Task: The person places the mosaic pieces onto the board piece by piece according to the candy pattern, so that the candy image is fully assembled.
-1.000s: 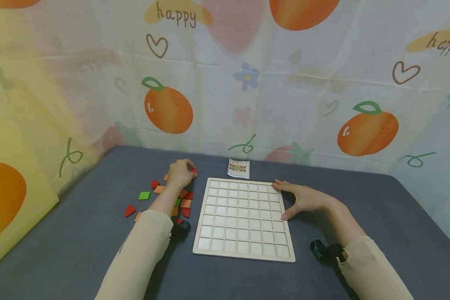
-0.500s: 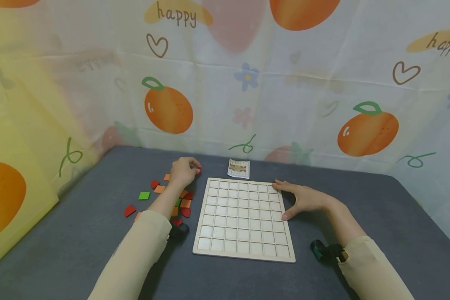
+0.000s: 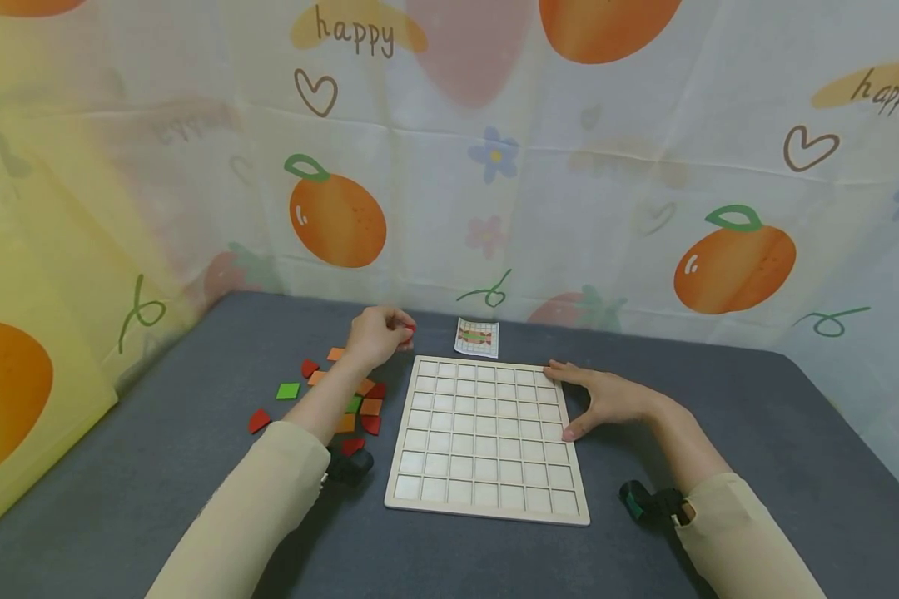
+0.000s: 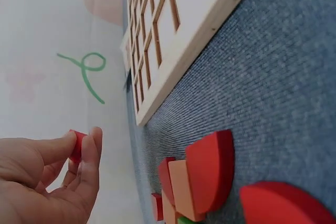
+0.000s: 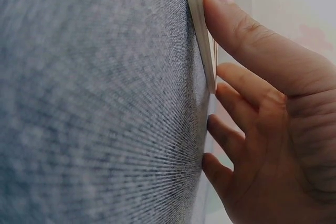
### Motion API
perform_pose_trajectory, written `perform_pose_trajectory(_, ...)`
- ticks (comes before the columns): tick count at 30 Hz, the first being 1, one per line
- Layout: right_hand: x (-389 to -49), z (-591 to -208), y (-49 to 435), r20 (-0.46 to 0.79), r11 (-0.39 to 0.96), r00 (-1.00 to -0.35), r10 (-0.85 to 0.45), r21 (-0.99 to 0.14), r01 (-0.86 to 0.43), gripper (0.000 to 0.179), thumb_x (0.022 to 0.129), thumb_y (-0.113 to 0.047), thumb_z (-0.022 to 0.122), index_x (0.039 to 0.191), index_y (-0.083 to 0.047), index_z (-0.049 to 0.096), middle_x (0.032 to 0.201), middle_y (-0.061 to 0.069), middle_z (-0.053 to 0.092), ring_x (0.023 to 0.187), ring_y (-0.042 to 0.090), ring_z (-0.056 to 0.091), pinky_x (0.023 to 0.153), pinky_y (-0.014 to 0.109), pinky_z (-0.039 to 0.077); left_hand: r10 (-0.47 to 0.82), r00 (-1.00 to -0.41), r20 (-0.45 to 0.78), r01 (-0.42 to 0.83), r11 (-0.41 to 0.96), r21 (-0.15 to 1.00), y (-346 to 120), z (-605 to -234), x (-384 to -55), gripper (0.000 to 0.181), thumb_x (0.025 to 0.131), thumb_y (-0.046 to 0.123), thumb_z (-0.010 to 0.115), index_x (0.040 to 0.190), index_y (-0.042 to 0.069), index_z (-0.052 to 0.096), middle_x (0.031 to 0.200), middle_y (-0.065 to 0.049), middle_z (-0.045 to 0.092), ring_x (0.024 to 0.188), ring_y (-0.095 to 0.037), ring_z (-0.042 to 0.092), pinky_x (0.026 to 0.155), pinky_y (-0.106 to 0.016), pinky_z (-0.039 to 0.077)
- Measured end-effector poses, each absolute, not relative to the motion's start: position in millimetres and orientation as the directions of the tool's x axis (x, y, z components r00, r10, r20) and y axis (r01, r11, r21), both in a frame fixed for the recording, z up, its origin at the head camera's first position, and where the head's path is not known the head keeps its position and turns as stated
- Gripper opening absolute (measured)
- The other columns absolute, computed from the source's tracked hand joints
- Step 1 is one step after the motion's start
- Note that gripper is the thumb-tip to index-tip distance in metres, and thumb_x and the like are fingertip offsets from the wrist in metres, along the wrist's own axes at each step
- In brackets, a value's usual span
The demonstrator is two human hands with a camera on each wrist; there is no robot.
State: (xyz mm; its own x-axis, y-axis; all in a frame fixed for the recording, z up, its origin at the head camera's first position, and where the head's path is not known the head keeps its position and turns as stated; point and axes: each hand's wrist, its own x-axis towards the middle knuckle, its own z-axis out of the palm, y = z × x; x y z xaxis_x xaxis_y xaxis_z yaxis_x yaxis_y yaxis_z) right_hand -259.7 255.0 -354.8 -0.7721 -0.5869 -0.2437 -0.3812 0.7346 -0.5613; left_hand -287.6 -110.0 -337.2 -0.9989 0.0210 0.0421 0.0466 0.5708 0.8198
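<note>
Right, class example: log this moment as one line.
left hand: pinches red piece | right hand: touches gridded board | picture card: beyond board | green square: left of board

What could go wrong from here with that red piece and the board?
The left hand pinches the red piece, which might slip and drop. The left arm is stretched over loose pieces and could brush some aside. The right hand touches the edge of the board, so a push might shift it.
</note>
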Motion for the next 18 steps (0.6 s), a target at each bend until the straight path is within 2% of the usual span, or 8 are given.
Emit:
perform_pose_trajectory(4, -260, -355, 255, -0.242, 0.739, -0.778, -0.579, -0.559, -0.376, 0.107, 0.073, -0.041, 0.086, 0.157, -0.011, 0.026, 0.167, 0.016, 0.010, 0.154, 0.044, 0.005, 0.115, 0.074, 0.008, 0.090, -0.996, 0.025, 0.070, 0.556, 0.828, -111, -335, -284, 0.021, 0.096, 0.011, 0.064, 0.113, 0.003, 0.071, 0.108, -0.017, 0.072, 0.092, -0.026, 0.075, 0.086, -0.038, 0.059)
perform_pose_trajectory(7, -260, -356, 256, -0.241, 0.743, -0.783, -0.574, -0.556, -0.373, 0.107, 0.073, -0.041, 0.086, 0.157, -0.012, 0.027, 0.167, 0.015, 0.010, 0.154, 0.044, 0.006, 0.115, 0.073, 0.009, 0.139, -0.990, 0.004, 0.079, 0.541, 0.837, -112, -334, -281, 0.023, 0.094, 0.011, 0.066, 0.115, 0.002, 0.069, 0.108, -0.018, 0.072, 0.093, -0.029, 0.074, 0.086, -0.040, 0.059)
perform_pose_trajectory(15, -259, -356, 255, -0.238, 0.737, -0.779, -0.580, -0.562, -0.377, 0.107, 0.073, -0.041, 0.085, 0.157, -0.012, 0.026, 0.167, 0.015, 0.010, 0.154, 0.044, 0.005, 0.115, 0.074, 0.008, 0.197, -0.980, -0.032, 0.073, 0.505, 0.860, -113, -334, -275, 0.022, 0.087, 0.009, 0.074, 0.105, -0.001, 0.066, 0.093, -0.016, 0.074, 0.085, -0.030, 0.075, 0.076, -0.037, 0.061)
perform_pose_trajectory(18, -259, -356, 255, -0.238, 0.736, -0.779, -0.580, -0.561, -0.378, 0.107, 0.073, -0.040, 0.085, 0.157, -0.012, 0.026, 0.167, 0.016, 0.010, 0.154, 0.044, 0.005, 0.115, 0.073, 0.007, 0.219, -0.975, -0.041, 0.084, 0.533, 0.842, -114, -336, -272, 0.021, 0.085, 0.010, 0.077, 0.100, 0.000, 0.068, 0.089, -0.014, 0.075, 0.082, -0.029, 0.074, 0.074, -0.036, 0.061)
